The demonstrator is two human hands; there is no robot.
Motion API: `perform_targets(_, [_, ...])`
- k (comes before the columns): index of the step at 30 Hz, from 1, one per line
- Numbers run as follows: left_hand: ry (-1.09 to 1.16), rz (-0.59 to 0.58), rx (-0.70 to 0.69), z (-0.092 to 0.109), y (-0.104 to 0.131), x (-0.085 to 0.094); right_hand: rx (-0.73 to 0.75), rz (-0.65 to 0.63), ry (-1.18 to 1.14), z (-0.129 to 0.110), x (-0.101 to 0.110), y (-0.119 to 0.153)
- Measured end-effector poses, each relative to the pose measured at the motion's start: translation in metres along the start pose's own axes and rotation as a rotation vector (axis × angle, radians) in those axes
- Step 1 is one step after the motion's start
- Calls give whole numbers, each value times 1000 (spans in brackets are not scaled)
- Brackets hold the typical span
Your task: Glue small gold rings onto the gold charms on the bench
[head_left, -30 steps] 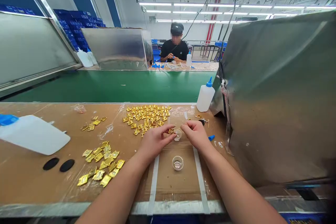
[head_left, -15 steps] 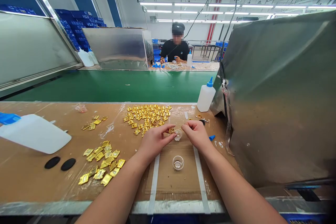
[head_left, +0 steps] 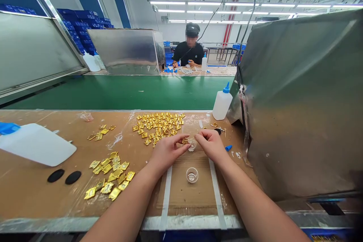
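My left hand (head_left: 169, 151) pinches a small gold-coloured metal piece (head_left: 185, 141) between thumb and fingertips. Closed around a thin pale stick (head_left: 191, 139), my right hand (head_left: 210, 144) has the stick's tip at the gold piece. Just below the fingertips stands a small clear cup (head_left: 192, 145), partly hidden by the hands. A second clear cup (head_left: 192, 175) stands nearer to me, between two strips of light tape. Beyond my left hand lies a spread of similar gold pieces (head_left: 160, 123); another group (head_left: 113, 174) lies left of my forearm.
A white bottle with a blue nozzle (head_left: 222, 102) stands at the back right; another (head_left: 39, 144) lies at the left near two black discs (head_left: 73, 177). A blue cap (head_left: 228, 148) is right of my hand. A metal panel (head_left: 303, 102) walls the right. A person (head_left: 188, 53) sits opposite.
Both hands stay almost in place, still holding the gold piece and the stick. The view has shifted very slightly.
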State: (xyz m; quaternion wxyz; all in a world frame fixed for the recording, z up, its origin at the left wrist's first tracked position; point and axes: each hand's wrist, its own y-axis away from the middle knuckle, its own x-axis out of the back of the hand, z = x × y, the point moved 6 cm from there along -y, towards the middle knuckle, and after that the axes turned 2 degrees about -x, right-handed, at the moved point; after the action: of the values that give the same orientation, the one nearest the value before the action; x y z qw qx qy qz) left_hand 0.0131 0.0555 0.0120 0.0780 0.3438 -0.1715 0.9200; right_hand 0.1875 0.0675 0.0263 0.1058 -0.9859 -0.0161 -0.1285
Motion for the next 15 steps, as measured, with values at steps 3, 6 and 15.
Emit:
perform_targets(3, [23,17,2,-2,-2,2,-2,55,43,4,6,-2])
perform_targets(6, [86,91,34,-7,-3,7,-33,42,154,14,8,-4])
perform_targets(15, [386,202,85,-22,-6,11,-77,-82,580,24,2,-2])
